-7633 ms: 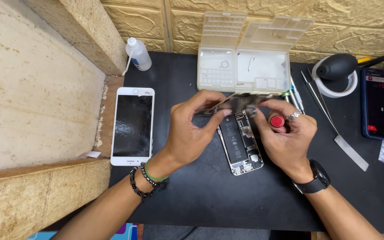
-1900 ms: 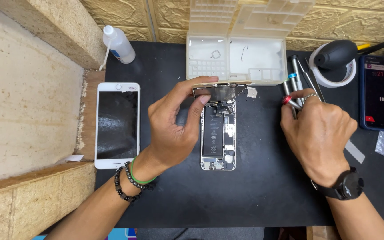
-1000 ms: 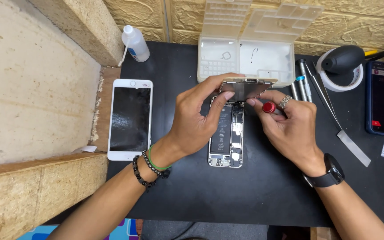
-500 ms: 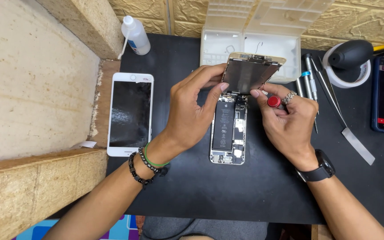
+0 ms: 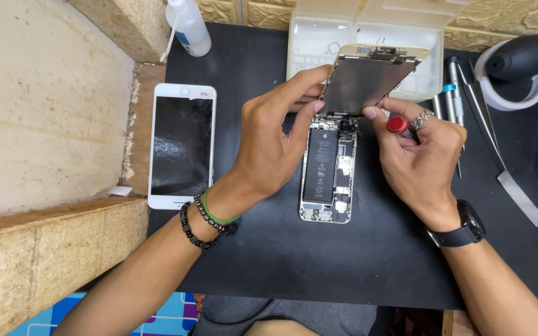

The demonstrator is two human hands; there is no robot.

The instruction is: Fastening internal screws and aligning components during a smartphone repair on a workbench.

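Two hands at work over a black mat (image 5: 319, 261), wrists coming in from its near edge. Left wrist has bead bracelets (image 5: 202, 219), right wrist a black watch (image 5: 465, 225). Opened phone body (image 5: 329, 169) lies flat near mat's middle, battery and boards showing, bottom end toward near edge. Left hand (image 5: 275, 140) sits just left of it, thumb and fingers pinched on left edge of the lifted screen panel (image 5: 368, 78). Right hand (image 5: 421, 158) just right of the body, fingertips touching panel's lower right edge, and closed around a red-capped screwdriver (image 5: 397, 124); ring on one finger. Panel is tilted up, hinged at the body's far end, back side facing the camera. White phone (image 5: 182, 146) lies screen-up by mat's left edge, well apart. Far edge: open clear parts box (image 5: 319, 40) behind the panel, squeeze bottle (image 5: 189, 26) at far left corner. Thin tools (image 5: 453, 93) right of the box, tape roll (image 5: 512, 81) with black blower on it toward far right.
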